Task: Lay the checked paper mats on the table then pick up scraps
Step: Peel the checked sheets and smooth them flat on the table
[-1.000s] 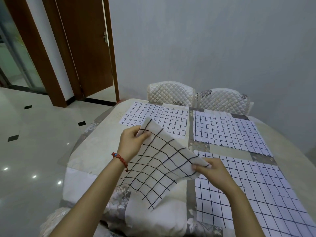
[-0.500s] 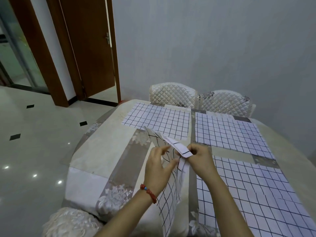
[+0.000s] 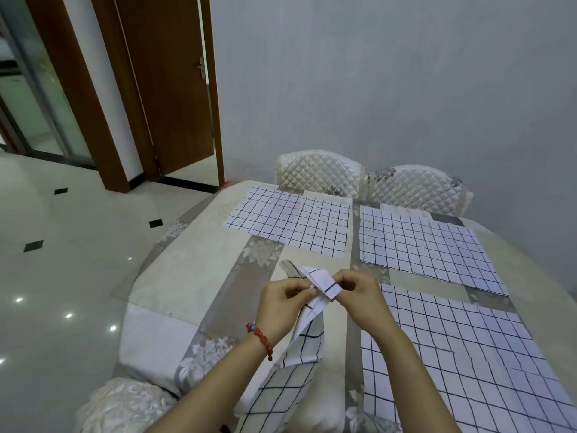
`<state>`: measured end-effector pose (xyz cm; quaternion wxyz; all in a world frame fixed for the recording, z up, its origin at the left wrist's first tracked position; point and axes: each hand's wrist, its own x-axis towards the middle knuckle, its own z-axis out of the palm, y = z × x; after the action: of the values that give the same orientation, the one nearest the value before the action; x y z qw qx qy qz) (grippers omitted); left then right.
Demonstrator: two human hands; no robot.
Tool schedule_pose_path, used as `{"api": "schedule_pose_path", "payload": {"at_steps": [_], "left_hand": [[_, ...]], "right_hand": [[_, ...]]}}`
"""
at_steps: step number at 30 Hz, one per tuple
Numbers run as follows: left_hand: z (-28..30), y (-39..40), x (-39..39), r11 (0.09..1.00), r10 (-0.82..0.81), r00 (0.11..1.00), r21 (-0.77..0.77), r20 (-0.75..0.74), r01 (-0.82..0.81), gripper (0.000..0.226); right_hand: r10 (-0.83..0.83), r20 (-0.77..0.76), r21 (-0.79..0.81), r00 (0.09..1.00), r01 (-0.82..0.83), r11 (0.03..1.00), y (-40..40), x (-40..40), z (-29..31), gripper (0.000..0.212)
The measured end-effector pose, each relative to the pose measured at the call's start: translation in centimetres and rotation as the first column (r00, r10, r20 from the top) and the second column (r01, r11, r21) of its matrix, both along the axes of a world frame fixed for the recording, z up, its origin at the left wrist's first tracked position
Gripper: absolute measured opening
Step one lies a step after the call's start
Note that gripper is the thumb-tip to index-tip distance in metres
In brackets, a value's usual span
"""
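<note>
The left hand (image 3: 282,303) and the right hand (image 3: 359,295) meet above the near middle of the table (image 3: 199,260), each pinching the top edge of a folded checked paper mat (image 3: 307,335) between curled fingers and thumb. The sheet hangs down from the hands, crumpled, with its lower part draping toward the near table edge. A red bracelet (image 3: 260,337) circles the left wrist. Three more checked mats lie flat on the tablecloth: far left (image 3: 290,221), far right (image 3: 427,245) and near right (image 3: 462,354). Two quilted chairs (image 3: 318,175) stand behind the table.
</note>
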<state>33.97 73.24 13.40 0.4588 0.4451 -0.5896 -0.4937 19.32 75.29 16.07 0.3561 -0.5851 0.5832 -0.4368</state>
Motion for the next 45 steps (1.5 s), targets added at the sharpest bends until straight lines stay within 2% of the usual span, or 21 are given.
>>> {"api": "schedule_pose_path", "payload": {"at_steps": [6, 11, 14, 17, 20, 22, 24, 28, 30, 33, 34, 37, 40, 42, 45], "left_hand": [[-0.5, -1.8, 1.2, 0.998, 0.058, 0.998, 0.004, 0.011, -0.058, 0.029], [-1.2, -6.0, 4.8, 0.982, 0.186, 0.983, 0.03, -0.01, -0.185, 0.029], [-1.4, -9.8, 7.8, 0.965, 0.252, 0.967, 0.083, -0.022, -0.25, 0.026], [-0.8, -14.5, 10.7, 0.958, 0.266, 0.964, 0.114, -0.006, -0.263, 0.019], [0.3, -18.7, 13.0, 0.959, 0.264, 0.964, 0.102, 0.024, -0.265, 0.008], [1.4, -21.8, 14.4, 0.964, 0.253, 0.967, 0.072, 0.022, -0.254, 0.004], [2.5, -24.7, 15.4, 0.967, 0.25, 0.968, 0.046, 0.007, -0.25, 0.002], [3.8, -28.5, 17.3, 0.977, 0.212, 0.977, 0.012, -0.01, -0.212, 0.018], [4.1, -28.8, 18.4, 0.983, 0.182, 0.983, -0.007, -0.01, -0.182, 0.021], [4.2, -27.2, 20.0, 0.987, 0.15, 0.989, -0.051, 0.006, -0.15, 0.003], [3.9, -26.3, 20.6, 0.988, 0.145, 0.989, -0.063, 0.015, -0.144, 0.009], [1.5, -24.2, 22.8, 0.991, 0.119, 0.991, -0.062, 0.058, -0.115, 0.013], [-2.0, -22.1, 24.9, 0.995, 0.096, 0.987, -0.02, 0.129, -0.094, 0.017], [-4.2, -20.8, 25.8, 0.997, 0.076, 0.985, 0.016, 0.153, -0.079, 0.025], [-7.1, -19.0, 26.5, 0.996, 0.069, 0.976, 0.04, 0.205, -0.079, 0.028]], "right_hand": [[-0.019, -0.023, 0.04, 1.0, 0.02, 0.999, -1.5, -0.4, -1.1, 0.03], [-0.193, -0.03, 0.013, 0.981, 0.194, 0.981, -3.7, -1.8, -1.6, 0.023], [-0.321, -0.066, 0.0, 0.945, 0.321, 0.947, -5.9, -2.6, -1.6, 0.03], [-0.468, -0.094, 0.019, 0.879, 0.472, 0.882, -8.9, -2.5, -1.3, 0.024], [-0.569, -0.156, 0.006, 0.807, 0.577, 0.817, -11.5, -2.7, -0.8, 0.032], [-0.611, -0.174, -0.025, 0.772, 0.617, 0.787, -13.5, -2.7, -0.3, 0.03], [-0.655, -0.162, -0.051, 0.738, 0.657, 0.752, -14.8, -2.7, 0.5, 0.027], [-0.741, -0.08, -0.141, 0.667, 0.728, 0.671, -15.1, -3.0, 2.3, 0.025], [-0.75, -0.019, -0.185, 0.661, 0.735, 0.653, -14.1, -3.2, 2.5, 0.023], [-0.724, 0.095, -0.229, 0.683, 0.723, 0.652, -11.6, -2.6, 2.4, 0.004], [-0.72, 0.127, -0.232, 0.682, 0.726, 0.647, -10.6, -2.3, 2.0, 0.005], [-0.695, 0.246, -0.185, 0.676, 0.737, 0.65, -7.5, -1.5, -0.4, 0.009], [-0.712, 0.307, -0.105, 0.632, 0.766, 0.635, -4.6, -1.0, -3.7, 0.027], [-0.725, 0.296, -0.032, 0.622, 0.765, 0.643, -3.0, -0.4, -6.0, 0.037], [-0.752, 0.191, 0.052, 0.631, 0.758, 0.65, -1.1, 0.6, -9.1, 0.072]]}}
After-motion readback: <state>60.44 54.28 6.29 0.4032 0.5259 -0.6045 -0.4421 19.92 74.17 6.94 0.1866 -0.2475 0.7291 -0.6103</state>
